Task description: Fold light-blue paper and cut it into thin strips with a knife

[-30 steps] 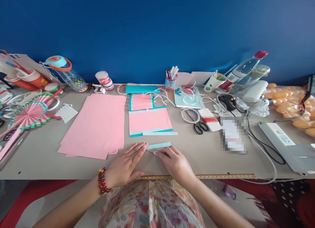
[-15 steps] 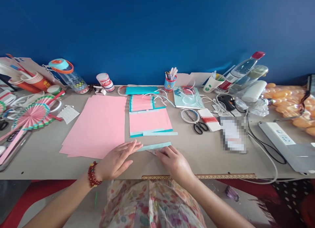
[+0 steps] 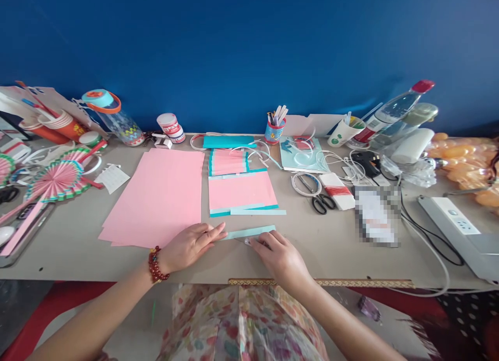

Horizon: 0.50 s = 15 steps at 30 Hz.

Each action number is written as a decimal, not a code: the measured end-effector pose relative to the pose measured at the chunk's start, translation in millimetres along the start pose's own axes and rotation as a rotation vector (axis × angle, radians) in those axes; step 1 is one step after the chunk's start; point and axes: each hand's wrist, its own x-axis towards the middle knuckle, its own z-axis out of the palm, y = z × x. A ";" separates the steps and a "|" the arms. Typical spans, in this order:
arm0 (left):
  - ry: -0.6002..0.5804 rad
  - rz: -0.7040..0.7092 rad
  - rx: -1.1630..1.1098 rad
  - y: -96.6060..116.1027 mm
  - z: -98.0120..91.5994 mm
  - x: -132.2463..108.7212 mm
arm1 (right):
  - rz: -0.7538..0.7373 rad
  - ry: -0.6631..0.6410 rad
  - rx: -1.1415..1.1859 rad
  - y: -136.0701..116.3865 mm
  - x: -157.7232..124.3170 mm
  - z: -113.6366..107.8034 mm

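Observation:
A light blue paper strip [image 3: 251,231] lies on the grey table [image 3: 335,257] near the front edge. My left hand [image 3: 191,245] lies flat with its fingers stretched out, the fingertips pressing the strip's left end. My right hand [image 3: 278,257] has curled fingers pinched on the strip's middle, with a small white bit at its fingertips that I cannot make out. Just behind the strip lies a pink sheet with teal edges [image 3: 241,192], and a second loose blue strip [image 3: 257,211] rests on its front edge.
A stack of large pink sheets [image 3: 159,194] lies at the left. A folded pink-and-teal piece [image 3: 228,162], scissors [image 3: 322,200], a tape ring [image 3: 306,183], cables, bottles [image 3: 393,111], a pen cup [image 3: 274,131], paper fans [image 3: 54,180] and a power strip [image 3: 456,226] crowd the table.
My left hand drew back to the left along the strip and then settled flat on its left end. The right hand stayed on the strip. The view shifted slightly.

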 end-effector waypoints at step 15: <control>-0.029 -0.033 -0.016 3.2 2.3 -5.6 | -0.004 0.035 0.033 -12.3 9.2 -1.6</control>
